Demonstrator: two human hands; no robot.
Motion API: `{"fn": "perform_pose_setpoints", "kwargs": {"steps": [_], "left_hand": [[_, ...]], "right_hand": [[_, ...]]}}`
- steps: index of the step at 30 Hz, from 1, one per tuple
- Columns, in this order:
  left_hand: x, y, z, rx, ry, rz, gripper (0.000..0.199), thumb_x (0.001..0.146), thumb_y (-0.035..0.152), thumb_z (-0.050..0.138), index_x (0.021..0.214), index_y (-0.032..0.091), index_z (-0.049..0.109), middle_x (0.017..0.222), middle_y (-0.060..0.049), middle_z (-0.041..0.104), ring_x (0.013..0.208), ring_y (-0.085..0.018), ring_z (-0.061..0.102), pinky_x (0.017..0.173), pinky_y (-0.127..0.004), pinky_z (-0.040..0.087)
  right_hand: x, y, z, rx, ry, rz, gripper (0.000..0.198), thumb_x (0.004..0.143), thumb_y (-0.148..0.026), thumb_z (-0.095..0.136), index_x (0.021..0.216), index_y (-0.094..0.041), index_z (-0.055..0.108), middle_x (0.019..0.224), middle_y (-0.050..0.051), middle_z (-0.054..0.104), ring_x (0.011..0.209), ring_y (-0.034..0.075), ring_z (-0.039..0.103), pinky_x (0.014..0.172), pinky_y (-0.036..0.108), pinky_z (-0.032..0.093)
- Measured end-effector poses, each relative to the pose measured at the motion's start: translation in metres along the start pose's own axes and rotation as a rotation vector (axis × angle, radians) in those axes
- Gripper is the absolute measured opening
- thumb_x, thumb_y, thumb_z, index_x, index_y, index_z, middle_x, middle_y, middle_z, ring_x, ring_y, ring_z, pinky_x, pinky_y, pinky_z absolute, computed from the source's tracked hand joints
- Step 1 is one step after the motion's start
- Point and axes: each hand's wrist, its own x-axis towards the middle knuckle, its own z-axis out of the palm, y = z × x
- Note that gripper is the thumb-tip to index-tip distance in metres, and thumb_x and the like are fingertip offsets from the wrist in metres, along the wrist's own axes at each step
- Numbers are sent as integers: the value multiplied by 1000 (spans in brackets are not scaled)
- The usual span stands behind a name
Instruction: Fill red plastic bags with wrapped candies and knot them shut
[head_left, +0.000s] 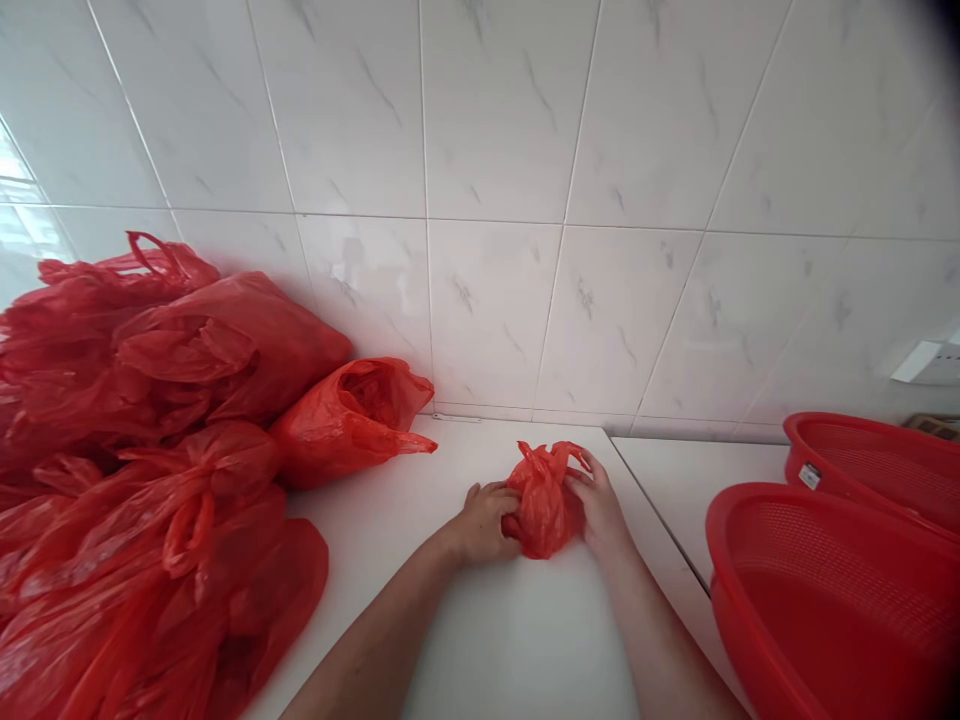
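A small red plastic bag (546,505) stands on the white tabletop, gathered at its top with the handle ends sticking up. My left hand (486,522) is wrapped against its left side, fingers curled on the plastic. On the other side my right hand (600,500) grips the bag, its fingertips near the right handle loop. What the bag contains is hidden. Further left along the wall lies an open-mouthed red plastic bag (330,430), apart from both hands.
A big heap of red plastic bags (150,480) fills the left side. Two red perforated baskets (750,497) stand at the right, across a seam in the tabletop (480,640). A tiled wall (495,300) runs behind, with a white socket (930,363) at far right.
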Motion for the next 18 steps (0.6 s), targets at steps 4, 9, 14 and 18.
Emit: {"fn": "perform_pose_setpoints", "kwargs": {"steps": [4,9,14,18], "left_hand": [[0,6,2,-2,67,-74,15,67,34,67,65,21,61,73,-2,63,83,-24,57,81,-34,41],[0,6,7,-22,247,-154,24,66,29,69,89,24,65,81,-2,67,79,-22,58,73,-30,42],[7,-1,-4,-54,499,-211,9,71,19,54,73,22,62,67,0,61,65,-17,54,64,-27,41],[11,-3,-23,-111,716,-203,10,71,16,49,73,20,57,77,-1,62,75,-16,57,70,-26,43]], "right_hand": [[-1,-4,0,56,-38,-8,84,57,-25,81,131,-31,41,99,3,69,93,23,65,80,37,52],[-15,-1,20,62,-215,37,84,61,-23,78,134,-33,37,107,3,67,93,22,65,80,37,52],[-4,1,17,-31,75,-59,74,53,-22,73,122,-24,47,87,2,68,78,21,67,66,32,54],[11,2,-6,-162,295,-145,59,59,-26,61,115,-21,44,82,3,64,72,19,66,61,31,54]]}}
